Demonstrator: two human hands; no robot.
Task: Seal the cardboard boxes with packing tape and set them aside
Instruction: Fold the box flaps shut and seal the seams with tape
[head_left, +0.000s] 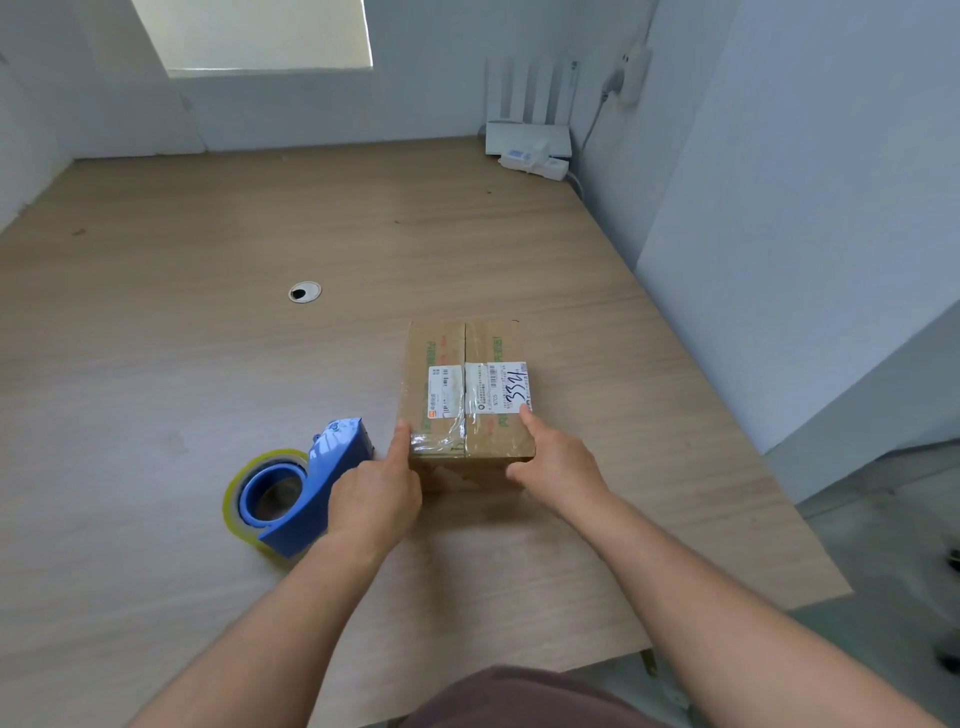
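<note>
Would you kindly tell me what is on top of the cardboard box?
The cardboard box carries two white labels under clear tape; the left hand and right hand each lay a digit on its near corners. Its contents are hidden.

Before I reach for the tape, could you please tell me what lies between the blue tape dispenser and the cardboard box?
The head view shows only the left hand there, its thumb against the cardboard box.

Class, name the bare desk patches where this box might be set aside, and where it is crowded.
Bare: desk left of the cable hole; also between box and router. Crowded: near middle, where tape dispenser, left hand, right hand and box meet.
</note>
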